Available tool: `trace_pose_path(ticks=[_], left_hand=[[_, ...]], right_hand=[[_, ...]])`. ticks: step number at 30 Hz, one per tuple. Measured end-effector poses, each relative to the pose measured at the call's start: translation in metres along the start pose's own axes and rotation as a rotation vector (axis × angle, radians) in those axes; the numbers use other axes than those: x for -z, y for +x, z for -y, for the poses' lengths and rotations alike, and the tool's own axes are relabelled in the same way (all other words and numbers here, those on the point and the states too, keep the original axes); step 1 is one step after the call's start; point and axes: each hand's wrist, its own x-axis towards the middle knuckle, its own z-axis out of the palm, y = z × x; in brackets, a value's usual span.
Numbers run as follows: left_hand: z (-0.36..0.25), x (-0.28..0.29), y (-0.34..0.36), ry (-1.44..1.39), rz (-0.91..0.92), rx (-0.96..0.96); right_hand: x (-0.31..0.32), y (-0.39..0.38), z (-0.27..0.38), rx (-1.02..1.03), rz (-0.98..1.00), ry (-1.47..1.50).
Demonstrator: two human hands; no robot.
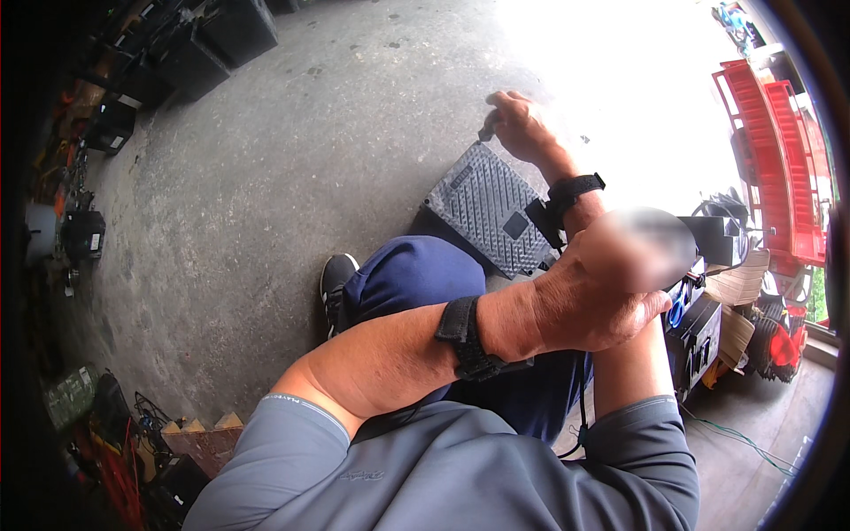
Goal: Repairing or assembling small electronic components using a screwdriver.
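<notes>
One half-blurred left hand [595, 281], grip unclear, right hand [524, 131] curled near ridged grey case [482, 202], hold also unclear

In front of me a dark box [482, 205] lies cornerwise, its grey ribbed top up; I hold a small dark piece [487, 127] near the box's far corner.

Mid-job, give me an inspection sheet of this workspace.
Surface: grey concrete floor, speckled.
Job's things: dark ribbed box ahead of the knee; small dark piece at its far corner.
Clutter: black boxes, upper left; cardboard, right.
Hands: right hand, fingers curled at the piece, grip unclear; left hand across the right forearm, partly blurred.
Cables: thin green wires, lower right; black cord near the lap.
Surroundings: red slatted racks, right.
</notes>
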Motion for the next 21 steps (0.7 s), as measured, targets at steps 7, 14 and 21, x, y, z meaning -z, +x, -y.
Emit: trace_pose_path(ticks=[7, 14, 21], left_hand=[[0.001, 0.0, -0.001, -0.009, 0.0, 0.006], [-0.004, -0.005, 0.003, -0.026, 0.008, -0.006], [0.001, 0.002, -0.002, -0.009, 0.008, 0.025]], right_hand=[[0.007, -0.001, 0.012, -0.036, -0.084, -0.098], [0.017, -0.009, 0.001, -0.094, 0.023, -0.079], [0.007, -0.003, 0.017, -0.124, -0.026, -0.108]])
